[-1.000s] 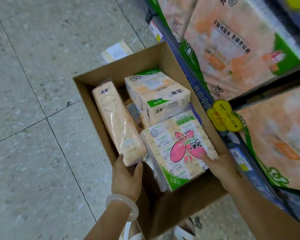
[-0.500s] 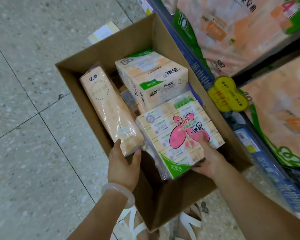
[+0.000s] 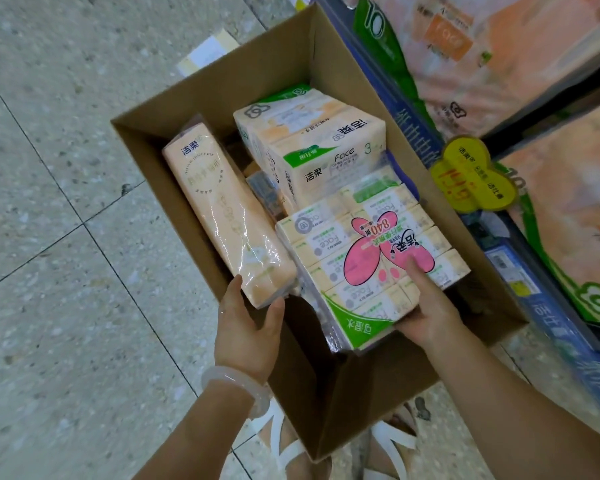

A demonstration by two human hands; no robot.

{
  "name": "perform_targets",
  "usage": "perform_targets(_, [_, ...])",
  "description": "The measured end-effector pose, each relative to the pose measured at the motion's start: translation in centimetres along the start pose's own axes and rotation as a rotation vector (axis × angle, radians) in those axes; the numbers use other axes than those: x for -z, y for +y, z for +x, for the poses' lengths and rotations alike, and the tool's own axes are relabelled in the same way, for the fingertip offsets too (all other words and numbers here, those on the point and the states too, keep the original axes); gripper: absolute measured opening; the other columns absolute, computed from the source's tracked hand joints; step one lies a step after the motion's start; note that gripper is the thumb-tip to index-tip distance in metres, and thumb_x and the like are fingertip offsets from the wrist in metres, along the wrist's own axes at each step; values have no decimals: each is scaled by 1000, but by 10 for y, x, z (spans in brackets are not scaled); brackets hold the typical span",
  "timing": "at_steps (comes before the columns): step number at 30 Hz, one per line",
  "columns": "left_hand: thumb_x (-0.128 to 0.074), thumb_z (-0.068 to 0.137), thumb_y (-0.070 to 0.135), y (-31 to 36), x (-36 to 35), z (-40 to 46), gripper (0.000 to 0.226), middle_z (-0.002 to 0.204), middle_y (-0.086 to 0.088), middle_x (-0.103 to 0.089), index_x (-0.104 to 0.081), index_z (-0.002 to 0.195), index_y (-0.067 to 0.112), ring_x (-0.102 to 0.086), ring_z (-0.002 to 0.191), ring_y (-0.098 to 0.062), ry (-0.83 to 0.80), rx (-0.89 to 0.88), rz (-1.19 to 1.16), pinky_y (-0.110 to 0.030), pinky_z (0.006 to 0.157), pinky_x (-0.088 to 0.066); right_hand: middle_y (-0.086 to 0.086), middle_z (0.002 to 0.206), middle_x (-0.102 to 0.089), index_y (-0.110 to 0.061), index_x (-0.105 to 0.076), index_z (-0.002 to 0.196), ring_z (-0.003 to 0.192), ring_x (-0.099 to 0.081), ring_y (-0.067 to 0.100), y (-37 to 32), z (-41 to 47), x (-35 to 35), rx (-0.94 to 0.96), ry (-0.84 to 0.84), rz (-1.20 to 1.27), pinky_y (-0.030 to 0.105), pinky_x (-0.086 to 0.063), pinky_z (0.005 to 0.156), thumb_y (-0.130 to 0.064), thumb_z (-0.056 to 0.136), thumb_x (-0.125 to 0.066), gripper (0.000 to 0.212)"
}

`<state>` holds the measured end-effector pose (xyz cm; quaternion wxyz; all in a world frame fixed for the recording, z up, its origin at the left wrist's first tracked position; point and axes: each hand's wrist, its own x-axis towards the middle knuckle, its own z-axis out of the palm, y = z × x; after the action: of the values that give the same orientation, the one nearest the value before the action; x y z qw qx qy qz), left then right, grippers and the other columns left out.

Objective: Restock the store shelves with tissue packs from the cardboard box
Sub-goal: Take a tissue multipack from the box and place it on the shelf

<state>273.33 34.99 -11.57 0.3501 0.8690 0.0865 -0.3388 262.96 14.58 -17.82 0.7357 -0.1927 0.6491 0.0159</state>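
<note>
Open brown cardboard box (image 3: pixel 329 386) on the speckled tile floor (image 3: pixel 59 271), against the blue-edged store shelf (image 3: pixel 413 140) stocked with large orange-and-green tissue bales (image 3: pixel 471 57). Inside the box: a green-and-white block of tissue packs (image 3: pixel 312 147) at the far end, a long peach plastic-wrapped tissue pack (image 3: pixel 222 216) along its left wall, a flat multipack with a pink label (image 3: pixel 371 261) at the near right. Your left hand (image 3: pixel 246 327) grips the peach pack's near end; your right hand (image 3: pixel 426 306) grasps the multipack's near edge, thumb on top.
</note>
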Motion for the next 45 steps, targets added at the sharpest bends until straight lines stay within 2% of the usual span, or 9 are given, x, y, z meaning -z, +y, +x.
perform_targets(7, [-63,83,34,36,11,-15,51,127,-2,-54,-42,127,19,-52,117,-20,18,-62,-64,-41,100,-43,14,98,-71,-14,-66,102,91,-66,32,-11,-47,-6,27,69,8,46,-53,81,-23,76,-74,29])
perform_targets(11, [-56,66,62,74,30,-26,84,136,-6,-49,-35,136,21,-50,124,-24,71,-101,-99,-48,102,-42,11,87,-73,-12,-68,98,87,-65,30,-27,-95,-20,49,-7,59,46,-51,82,-21,78,-71,23])
perform_targets(14, [-57,68,59,110,44,-32,82,137,-8,-48,-34,136,20,-50,123,-26,97,-150,-146,-49,101,-43,12,96,-73,-14,-68,105,95,-65,31,-46,-124,-40,83,-63,35,51,-47,95,-27,66,-74,41])
perform_targets(18, [-58,66,59,157,73,-52,84,138,-7,-47,-35,137,19,-49,124,-25,154,-232,-195,-49,101,-42,8,81,-75,-14,-70,99,82,-66,26,-78,-177,-59,131,-136,10,41,-52,82,-28,62,-76,39])
perform_targets(23, [-65,78,47,215,120,-109,74,141,-4,-44,-34,139,19,-42,129,-22,194,-321,-224,-46,106,-37,13,103,-73,-11,-70,109,97,-67,31,-112,-253,-59,212,-203,-27,51,-49,95,-30,51,-80,61])
perform_targets(29, [-69,72,43,265,181,-196,79,127,1,-45,-37,137,13,-43,124,-21,245,-421,-230,-36,100,-37,9,78,-76,-9,-70,90,68,-72,23,-146,-370,-45,320,-300,-78,39,-52,72,-16,73,-71,18])
perform_targets(32, [-68,79,38,284,210,-235,80,146,-11,-35,-30,142,9,-35,133,-27,241,-444,-222,-44,108,-32,8,71,-75,-8,-69,88,73,-70,27,-156,-428,-35,378,-298,-112,41,-52,76,-16,71,-73,19])
perform_targets(41, [-71,79,31,373,288,-357,75,142,-20,-40,-34,141,9,-37,132,-31,273,-632,-201,-41,106,-31,8,125,-63,-24,-78,93,118,-56,28,-180,-571,-15,591,-384,-180,50,-38,107,-57,19,-91,82])
perform_targets(45, [-68,73,45,414,316,-409,83,144,-15,-39,-34,141,11,-35,133,-30,302,-747,-195,-41,106,-30,8,133,-55,-15,-73,106,123,-47,26,-208,-654,-16,742,-459,-106,41,-34,108,-43,29,-82,83])
